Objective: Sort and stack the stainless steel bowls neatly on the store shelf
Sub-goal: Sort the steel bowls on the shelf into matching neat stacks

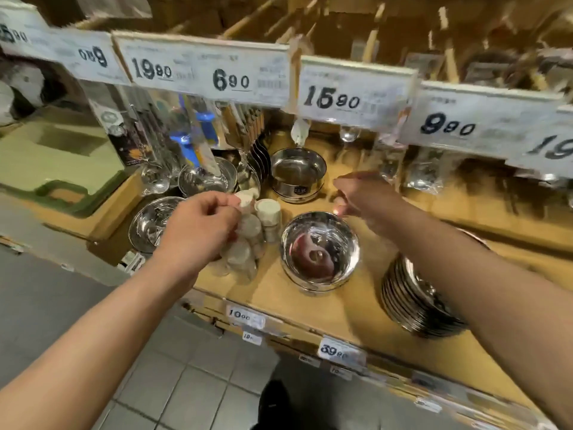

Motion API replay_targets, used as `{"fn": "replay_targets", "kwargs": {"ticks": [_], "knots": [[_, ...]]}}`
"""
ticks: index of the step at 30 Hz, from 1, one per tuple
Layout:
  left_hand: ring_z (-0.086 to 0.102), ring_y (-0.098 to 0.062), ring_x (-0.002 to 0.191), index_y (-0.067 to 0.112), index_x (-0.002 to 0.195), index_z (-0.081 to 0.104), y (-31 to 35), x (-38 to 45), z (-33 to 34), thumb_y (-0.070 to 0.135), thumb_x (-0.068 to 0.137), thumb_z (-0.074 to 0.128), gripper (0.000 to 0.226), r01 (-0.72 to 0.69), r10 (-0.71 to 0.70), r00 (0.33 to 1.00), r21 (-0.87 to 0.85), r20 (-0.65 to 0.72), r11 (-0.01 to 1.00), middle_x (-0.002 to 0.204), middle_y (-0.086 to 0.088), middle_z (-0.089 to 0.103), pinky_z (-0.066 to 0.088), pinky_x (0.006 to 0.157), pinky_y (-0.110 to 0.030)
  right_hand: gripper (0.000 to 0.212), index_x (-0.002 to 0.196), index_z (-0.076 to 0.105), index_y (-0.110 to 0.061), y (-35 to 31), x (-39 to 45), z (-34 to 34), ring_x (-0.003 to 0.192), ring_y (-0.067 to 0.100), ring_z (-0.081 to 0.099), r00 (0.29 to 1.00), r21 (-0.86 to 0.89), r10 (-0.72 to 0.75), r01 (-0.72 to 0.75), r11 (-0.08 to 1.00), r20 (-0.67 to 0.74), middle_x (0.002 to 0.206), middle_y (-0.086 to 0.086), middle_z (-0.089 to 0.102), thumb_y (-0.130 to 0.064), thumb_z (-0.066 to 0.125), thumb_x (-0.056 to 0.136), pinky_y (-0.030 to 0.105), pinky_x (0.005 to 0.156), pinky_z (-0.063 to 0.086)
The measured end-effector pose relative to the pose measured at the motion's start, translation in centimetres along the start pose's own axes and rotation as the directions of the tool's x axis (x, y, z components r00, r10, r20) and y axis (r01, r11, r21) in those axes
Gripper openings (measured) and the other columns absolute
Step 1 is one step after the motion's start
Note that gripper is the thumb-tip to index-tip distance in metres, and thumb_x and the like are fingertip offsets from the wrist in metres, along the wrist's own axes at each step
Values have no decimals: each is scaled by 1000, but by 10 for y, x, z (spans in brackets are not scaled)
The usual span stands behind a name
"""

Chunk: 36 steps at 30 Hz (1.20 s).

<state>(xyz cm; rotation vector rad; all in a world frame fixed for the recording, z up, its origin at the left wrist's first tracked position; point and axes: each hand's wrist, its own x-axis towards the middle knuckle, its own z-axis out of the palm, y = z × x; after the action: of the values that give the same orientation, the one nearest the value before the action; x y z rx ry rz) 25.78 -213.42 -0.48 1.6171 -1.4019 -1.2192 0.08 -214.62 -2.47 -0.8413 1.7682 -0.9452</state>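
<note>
A shiny steel bowl (319, 251) stands on the wooden shelf (335, 308) in front of me. A straight-walled steel bowl (297, 173) sits behind it, further in. A stack of steel plates or shallow bowls (412, 299) lies at the right, partly under my right forearm. More steel bowls (152, 225) rest at the left, with another one (204, 178) behind them. My left hand (201, 228) pinches the cork lid of one small glass jar (248, 218). My right hand (362, 197) hovers just above the front bowl's far rim, fingers curled and holding nothing.
Price tags (356, 91) hang along the upper shelf edge above the bowls. Packaged utensils, blue-handled tools (192, 144) and ladles hang behind. A green plastic container (55, 169) sits at the left. Price labels (338, 352) line the shelf front above the tiled floor.
</note>
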Motion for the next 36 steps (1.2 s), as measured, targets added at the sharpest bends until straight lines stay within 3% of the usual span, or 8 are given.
{"fn": "replay_targets", "kwargs": {"ticks": [3,9,11,17,21,26,33,36], "knots": [[64,-18,79,21,97,75,-9,16,-3,18,100,61,15,26,-26,1000,25,3,999,91,-4,75,51,70,-34,10,94,62,-9,7,39,20,65,19,57,995,118,74,-66,991,-60,78,9,60,-16,68,95,34,67,55],[67,-11,77,21,97,74,-11,40,1,16,100,61,15,6,-6,1000,1,29,1000,90,1,76,61,81,-35,35,111,62,1,16,92,36,77,28,72,985,-32,152,-155,987,-81,107,17,74,-31,65,97,38,73,64],[67,-6,73,21,94,74,-11,48,5,15,99,62,15,-2,3,999,-11,52,1000,83,6,74,62,77,-30,36,116,64,3,20,100,39,87,30,73,983,23,164,-163,986,-82,111,20,73,-27,69,95,45,86,62],[66,-9,74,22,89,74,-13,60,24,15,98,64,16,-8,11,996,-40,85,999,74,8,70,60,77,-31,28,107,67,3,22,108,39,94,34,75,985,214,158,-140,967,-70,106,21,73,-18,75,91,39,76,61],[67,-6,68,20,94,75,-15,58,33,16,99,63,13,-12,14,996,-19,87,1000,74,8,72,61,79,-35,15,91,67,5,16,111,43,60,21,70,983,162,174,-163,973,-58,90,21,74,-8,74,90,29,59,58],[66,-3,70,20,91,76,-18,54,30,11,99,62,17,-3,5,998,-32,69,999,77,9,72,59,68,-20,14,101,62,5,13,107,34,57,22,69,975,90,216,-210,974,-60,91,19,70,-6,67,95,30,49,58],[64,-15,77,18,93,73,-15,46,31,4,97,58,22,30,-29,998,-8,62,1000,83,2,70,59,84,-38,25,111,62,3,12,78,7,66,22,72,961,65,208,-200,978,-184,101,20,70,-5,73,90,22,39,54],[62,-17,80,17,94,73,-12,42,38,5,98,58,20,22,-23,996,11,91,1000,86,-2,70,57,93,-48,27,110,63,6,15,62,-3,65,24,76,949,76,236,-225,971,-210,92,18,74,-4,75,88,29,55,62]]}}
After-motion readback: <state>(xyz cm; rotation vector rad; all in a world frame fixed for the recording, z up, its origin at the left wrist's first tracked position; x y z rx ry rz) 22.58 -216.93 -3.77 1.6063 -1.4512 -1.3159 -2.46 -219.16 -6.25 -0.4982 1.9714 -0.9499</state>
